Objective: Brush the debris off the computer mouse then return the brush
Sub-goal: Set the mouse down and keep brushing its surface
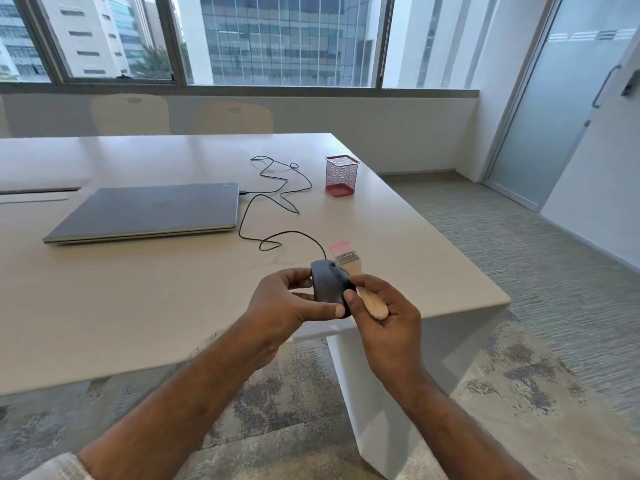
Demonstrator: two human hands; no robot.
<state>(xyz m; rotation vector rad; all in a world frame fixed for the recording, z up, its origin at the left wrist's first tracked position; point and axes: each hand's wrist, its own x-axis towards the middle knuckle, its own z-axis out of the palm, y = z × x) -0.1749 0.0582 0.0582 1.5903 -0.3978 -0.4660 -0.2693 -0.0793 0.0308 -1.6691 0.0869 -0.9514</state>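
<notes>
A dark grey wired computer mouse (326, 284) is lifted above the white table's (138, 306) near right corner. My left hand (287, 306) grips it from the left and below. My right hand (384, 317) holds a brush (360, 282) by its pale wooden handle; its thumb and fingertip also touch the mouse's right side. The brush's metal band and pink bristles point away from me, just beyond the mouse. The mouse's black cable (277, 199) trails back in loops across the table.
A closed grey laptop (149, 213) lies at the left, with the cable plugged into its right side. A red mesh pen cup (341, 175) stands at the far right of the table. Two chairs stand behind the table; carpeted floor lies to the right.
</notes>
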